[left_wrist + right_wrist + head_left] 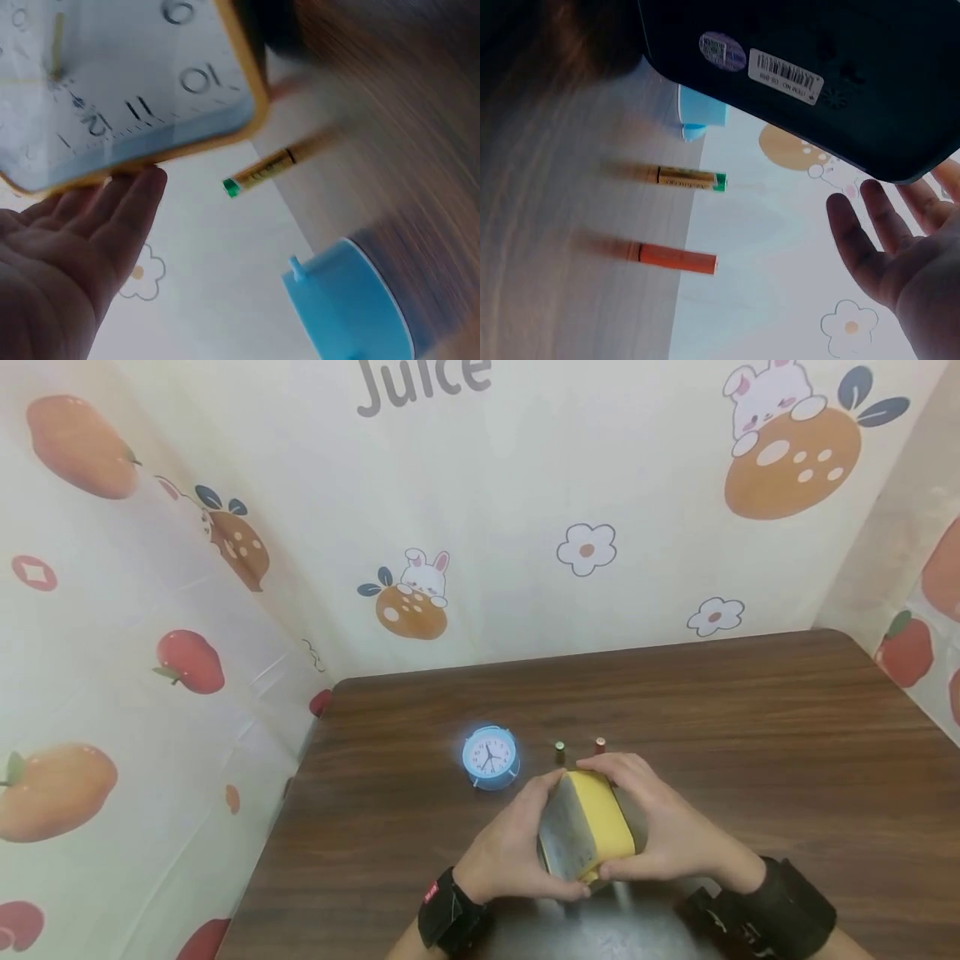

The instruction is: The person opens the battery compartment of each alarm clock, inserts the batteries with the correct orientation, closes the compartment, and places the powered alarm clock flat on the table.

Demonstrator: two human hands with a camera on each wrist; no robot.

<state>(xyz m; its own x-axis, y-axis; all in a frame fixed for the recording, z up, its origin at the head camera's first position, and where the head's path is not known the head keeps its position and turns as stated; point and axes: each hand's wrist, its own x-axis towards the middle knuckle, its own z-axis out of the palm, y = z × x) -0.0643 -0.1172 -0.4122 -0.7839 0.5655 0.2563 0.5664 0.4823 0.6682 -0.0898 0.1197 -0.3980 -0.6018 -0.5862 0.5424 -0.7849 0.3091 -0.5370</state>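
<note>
Between both hands is a yellow-framed square clock, tilted above the table's near part. My left hand grips its face side, and my right hand holds the opposite side, thumbs low and fingers at the far edge. The left wrist view shows the clock's white dial above the left fingers. Its dark back, with a barcode label and a round sticker, fills the top of the right wrist view. Right fingers reach the back's lower edge.
Beyond the hands, a battery with a green top and a reddish battery stand upright on the brown table. A round blue alarm clock stands left of them. A printed curtain closes off the back and sides.
</note>
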